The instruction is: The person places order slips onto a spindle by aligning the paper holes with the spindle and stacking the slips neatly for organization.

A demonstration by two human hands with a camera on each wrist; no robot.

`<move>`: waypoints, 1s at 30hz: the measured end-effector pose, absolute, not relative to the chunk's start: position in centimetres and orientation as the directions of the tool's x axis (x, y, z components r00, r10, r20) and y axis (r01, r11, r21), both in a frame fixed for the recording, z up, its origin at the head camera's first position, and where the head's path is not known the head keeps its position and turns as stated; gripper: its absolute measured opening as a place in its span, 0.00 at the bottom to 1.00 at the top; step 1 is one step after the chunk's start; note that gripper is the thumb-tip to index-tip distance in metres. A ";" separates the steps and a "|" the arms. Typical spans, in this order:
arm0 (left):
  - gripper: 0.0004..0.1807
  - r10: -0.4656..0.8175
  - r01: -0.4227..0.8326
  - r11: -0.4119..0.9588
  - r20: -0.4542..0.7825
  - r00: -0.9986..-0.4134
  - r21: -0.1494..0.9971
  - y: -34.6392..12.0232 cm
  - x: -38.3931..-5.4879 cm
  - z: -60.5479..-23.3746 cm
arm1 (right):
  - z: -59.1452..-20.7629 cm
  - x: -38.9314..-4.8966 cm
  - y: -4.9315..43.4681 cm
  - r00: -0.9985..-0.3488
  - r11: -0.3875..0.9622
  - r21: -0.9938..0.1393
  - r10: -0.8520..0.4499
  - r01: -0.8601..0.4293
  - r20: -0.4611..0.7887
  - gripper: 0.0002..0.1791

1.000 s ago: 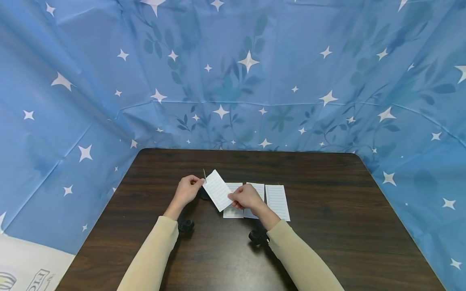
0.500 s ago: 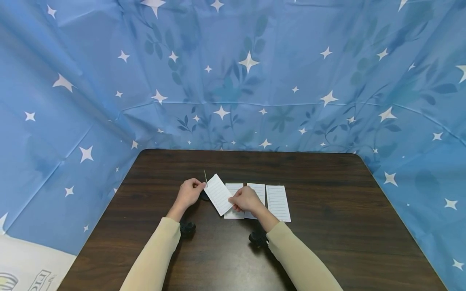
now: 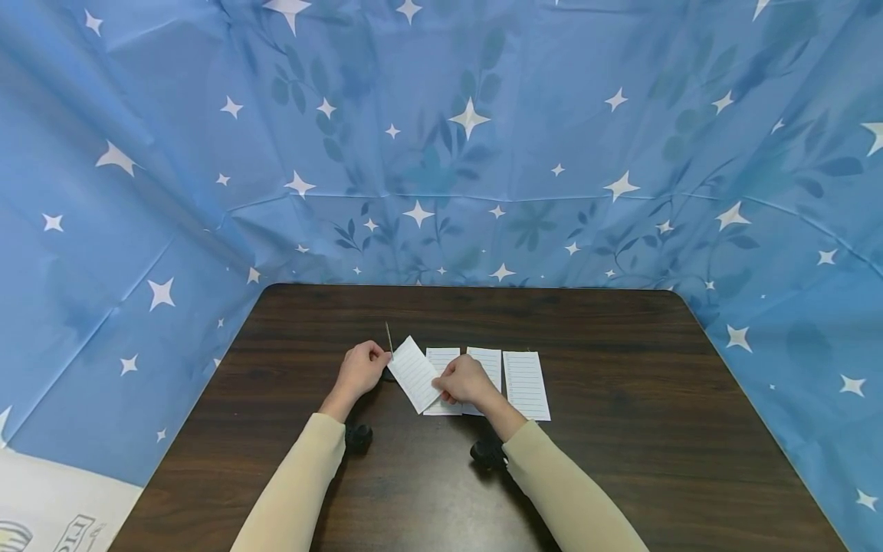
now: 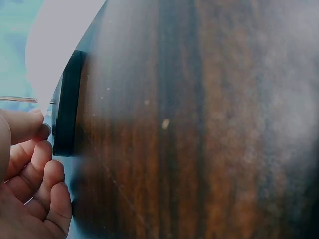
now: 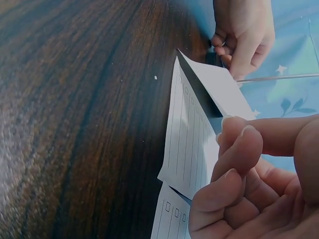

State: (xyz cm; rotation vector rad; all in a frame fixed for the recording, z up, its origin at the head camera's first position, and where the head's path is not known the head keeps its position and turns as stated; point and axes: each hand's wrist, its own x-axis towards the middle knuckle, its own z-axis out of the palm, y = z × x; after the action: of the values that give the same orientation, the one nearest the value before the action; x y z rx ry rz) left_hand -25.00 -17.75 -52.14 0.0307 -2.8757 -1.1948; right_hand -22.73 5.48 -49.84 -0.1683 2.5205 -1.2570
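the right hand, at the lower right, pinches the near end of a raised sheet, the other fingers curled. at the upper right, the left hand pinches the sheet's far edge, by a thin rod that reaches the right edge of the frame. near the centre, a ruled sheet with small boxes lies on the brown table; a second ruled sheet sits just beside it, at the bottom. blue starred cloth fills the upper right.
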 end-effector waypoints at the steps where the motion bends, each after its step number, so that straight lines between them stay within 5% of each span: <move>1: 0.10 -0.025 -0.001 0.713 0.024 -0.999 0.702 -17.8 -25.0 -52.2 | -49.8 -22.7 5.5 -0.942 0.611 -0.791 -0.246 0.031 -0.227 0.12; 30: 0.04 0.079 0.088 0.707 0.045 -0.996 0.702 -18.4 -24.3 -51.9 | -49.4 -22.0 6.4 -0.936 0.684 -0.721 -0.317 -0.112 -0.156 0.15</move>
State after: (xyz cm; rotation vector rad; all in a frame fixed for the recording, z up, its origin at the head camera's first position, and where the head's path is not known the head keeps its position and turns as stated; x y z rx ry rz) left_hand -24.34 -18.41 -51.89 -0.1409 -2.8911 -1.1895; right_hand -21.98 6.37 -49.44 -0.3417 2.6297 -1.0996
